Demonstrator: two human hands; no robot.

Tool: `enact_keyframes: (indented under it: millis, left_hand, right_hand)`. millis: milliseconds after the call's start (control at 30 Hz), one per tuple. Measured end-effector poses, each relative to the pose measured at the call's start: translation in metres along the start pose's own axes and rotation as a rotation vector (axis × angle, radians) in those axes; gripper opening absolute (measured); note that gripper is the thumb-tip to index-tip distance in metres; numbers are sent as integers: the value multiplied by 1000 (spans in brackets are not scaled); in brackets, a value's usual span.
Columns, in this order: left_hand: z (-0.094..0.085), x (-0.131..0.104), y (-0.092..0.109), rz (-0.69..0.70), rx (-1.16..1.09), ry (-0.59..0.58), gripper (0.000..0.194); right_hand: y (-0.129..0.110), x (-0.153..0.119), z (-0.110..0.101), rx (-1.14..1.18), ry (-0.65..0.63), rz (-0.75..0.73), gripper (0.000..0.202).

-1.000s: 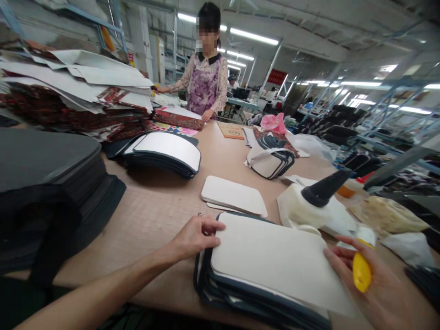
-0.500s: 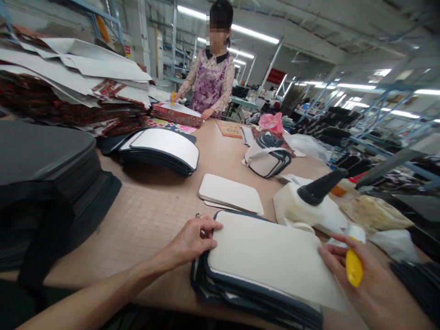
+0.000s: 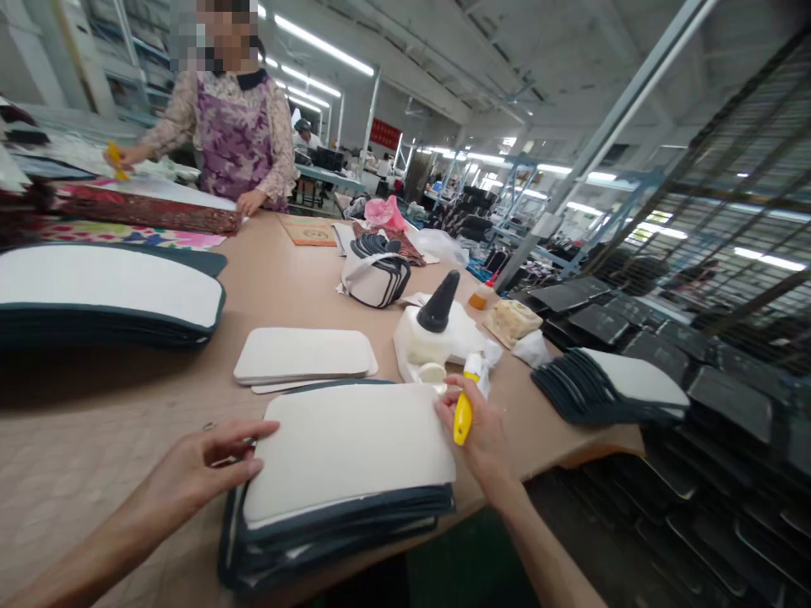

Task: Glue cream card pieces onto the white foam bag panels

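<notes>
A white board with rounded corners [image 3: 355, 447] lies on top of a stack of dark blue fabric pieces [image 3: 355, 540] in front of me. My left hand [image 3: 221, 460] pinches the board's left edge between thumb and fingers. At its right edge are the fingertips of my right hand [image 3: 478, 426], which is also closed around a yellow-handled brush [image 3: 465, 414] with a white upper end. Just behind the stack rest a few loose white boards [image 3: 304, 355]. Near my right hand stands a white plastic container [image 3: 415, 342] with a black cone-shaped top [image 3: 440, 302].
Curved stacks of dark pieces topped with white lie at left [image 3: 107, 283] and right [image 3: 634, 380]. A tied bundle [image 3: 377, 274] and a bottle of amber liquid [image 3: 481, 295] are farther back. Across the table, a co-worker [image 3: 234, 135] holds a yellow tool [image 3: 117, 160].
My view has turned right, so the table's things appear farther left and the right-hand stack shows. Both hands stay at the board's edges, the brush still in my right hand.
</notes>
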State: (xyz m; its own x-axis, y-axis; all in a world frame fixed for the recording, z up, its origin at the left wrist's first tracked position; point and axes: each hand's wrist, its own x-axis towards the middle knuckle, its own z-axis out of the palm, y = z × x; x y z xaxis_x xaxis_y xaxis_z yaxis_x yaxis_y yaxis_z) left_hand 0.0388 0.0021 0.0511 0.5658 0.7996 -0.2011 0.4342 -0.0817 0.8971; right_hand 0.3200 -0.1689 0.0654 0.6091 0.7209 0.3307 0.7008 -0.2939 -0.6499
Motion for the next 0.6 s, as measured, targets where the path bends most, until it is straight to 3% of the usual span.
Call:
enact_keyframes:
  millis: [167,367,600]
  left_hand:
    - [-7,5,-4,-40,-18,-104,47]
    - [-3,12,-21,-49,-61,-19,39]
    - [0,11,-24,-25,-14,27,35]
  right_hand:
    - [3,-5,6,0,35,-17,20]
    - [6,-11,12,7,71,-58,16]
    - [11,-17,22,-20,114,-114,10]
